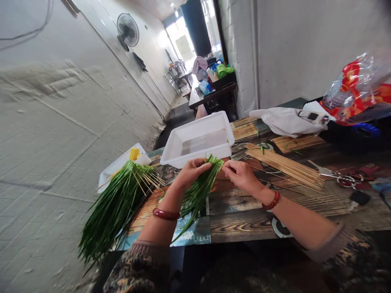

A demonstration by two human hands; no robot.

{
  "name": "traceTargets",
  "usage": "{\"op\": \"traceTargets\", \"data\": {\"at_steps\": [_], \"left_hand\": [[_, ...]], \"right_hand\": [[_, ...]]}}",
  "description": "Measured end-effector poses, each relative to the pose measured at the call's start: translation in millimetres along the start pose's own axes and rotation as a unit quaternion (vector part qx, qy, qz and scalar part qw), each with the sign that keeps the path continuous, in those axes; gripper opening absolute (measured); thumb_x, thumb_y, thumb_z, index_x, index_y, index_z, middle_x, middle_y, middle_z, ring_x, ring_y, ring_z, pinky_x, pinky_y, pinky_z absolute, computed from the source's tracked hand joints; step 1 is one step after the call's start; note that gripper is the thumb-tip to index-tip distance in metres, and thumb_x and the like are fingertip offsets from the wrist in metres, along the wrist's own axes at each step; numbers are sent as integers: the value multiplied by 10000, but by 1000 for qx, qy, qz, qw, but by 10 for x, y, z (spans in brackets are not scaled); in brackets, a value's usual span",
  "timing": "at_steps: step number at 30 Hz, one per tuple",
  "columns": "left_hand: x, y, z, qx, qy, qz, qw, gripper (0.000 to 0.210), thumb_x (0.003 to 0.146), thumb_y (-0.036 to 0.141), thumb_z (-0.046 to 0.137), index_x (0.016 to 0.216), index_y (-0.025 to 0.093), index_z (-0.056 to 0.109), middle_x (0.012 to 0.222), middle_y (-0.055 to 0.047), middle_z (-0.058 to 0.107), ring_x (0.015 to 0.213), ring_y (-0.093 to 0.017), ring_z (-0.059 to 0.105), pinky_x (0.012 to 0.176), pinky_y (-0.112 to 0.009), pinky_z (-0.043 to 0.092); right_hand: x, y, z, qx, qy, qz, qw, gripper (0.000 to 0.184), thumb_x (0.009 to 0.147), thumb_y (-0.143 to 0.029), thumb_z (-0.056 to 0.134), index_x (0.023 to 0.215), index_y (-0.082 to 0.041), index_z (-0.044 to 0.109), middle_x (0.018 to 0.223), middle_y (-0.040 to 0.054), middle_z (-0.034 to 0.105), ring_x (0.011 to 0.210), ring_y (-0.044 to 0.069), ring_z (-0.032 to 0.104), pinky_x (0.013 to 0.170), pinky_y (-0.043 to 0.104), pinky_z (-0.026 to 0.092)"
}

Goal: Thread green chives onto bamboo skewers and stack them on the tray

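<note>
My left hand point(193, 171) is closed round a small bunch of garlic chives point(201, 191), their cut ends up and the long leaves trailing down over the table. Beside those cut ends, my right hand point(241, 175) is pinched shut; whatever sits between its fingertips is too small to make out. A pile of thin bamboo skewers point(284, 165) lies to the right of my right hand. On the left, a large heap of skewered chives point(114, 207) rests with skewer ends sticking out and leaves hanging past the table's edge.
Beyond my hands stands a white plastic tub point(198, 154). A smaller white tray point(104, 175) holding something yellow is at the left. Scissors or keys point(348, 179), a white cap point(287, 121) and a red plastic bag point(351, 89) lie at the right of the wooden-patterned table point(241, 226).
</note>
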State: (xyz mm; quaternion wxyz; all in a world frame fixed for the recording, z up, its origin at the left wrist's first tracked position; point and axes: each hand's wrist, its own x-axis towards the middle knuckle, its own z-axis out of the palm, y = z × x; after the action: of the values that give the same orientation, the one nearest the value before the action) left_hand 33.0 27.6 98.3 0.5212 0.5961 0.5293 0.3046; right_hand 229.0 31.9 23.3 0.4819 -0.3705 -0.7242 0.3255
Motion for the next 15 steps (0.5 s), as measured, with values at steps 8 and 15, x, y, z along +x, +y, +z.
{"op": "traceTargets", "data": {"at_steps": [8,15], "left_hand": [[11,-17,-9,-61,77,49,994,351,707,444,786,821,114,759,730,-33,699,640,-112,567,639,-227,443],[39,-22,39,-77,85,60,992,352,646,437,817,629,107,695,628,3,598,585,-83,475,577,-213,372]], "right_hand": [[19,-29,-19,12,-17,15,1000,255,905,-251,511,666,-196,581,586,-17,602,528,123,541,557,222,381],[18,-29,-12,13,-24,14,1000,247,907,-263,508,684,-198,592,598,-12,620,511,121,550,523,217,393]]}}
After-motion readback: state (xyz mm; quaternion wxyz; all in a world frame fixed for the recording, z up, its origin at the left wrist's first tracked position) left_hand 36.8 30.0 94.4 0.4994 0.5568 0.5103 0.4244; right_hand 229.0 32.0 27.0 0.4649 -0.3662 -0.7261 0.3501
